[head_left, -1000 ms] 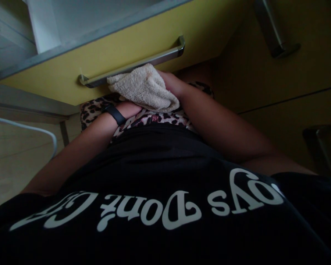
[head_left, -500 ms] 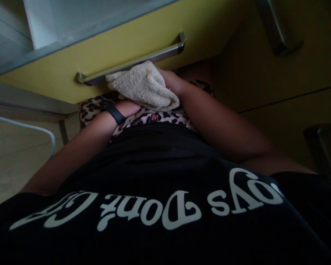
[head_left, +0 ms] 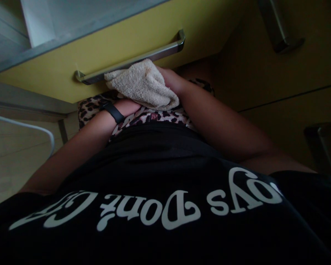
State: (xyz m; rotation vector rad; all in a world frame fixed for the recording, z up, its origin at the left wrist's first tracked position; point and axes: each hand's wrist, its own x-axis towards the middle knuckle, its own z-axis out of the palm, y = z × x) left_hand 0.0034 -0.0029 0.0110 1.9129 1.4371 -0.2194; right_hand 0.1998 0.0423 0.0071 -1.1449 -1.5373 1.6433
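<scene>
A beige terry towel is bunched in front of my waist, just below the metal handle of an open yellow drawer. My right hand is closed on the towel's right side, with its fingers buried in the cloth. My left hand, with a black wristband on its wrist, reaches under the towel from the left. Its fingers are hidden by the cloth. The towel's top edge touches or nearly touches the handle.
Darker yellow cabinet fronts with metal handles stand to the right. A white curved tube lies over the pale floor at the left. My black printed shirt fills the lower view.
The drawer, handle and towel have drifted slightly up and left in the view. Both hands stay at the towel as before.
</scene>
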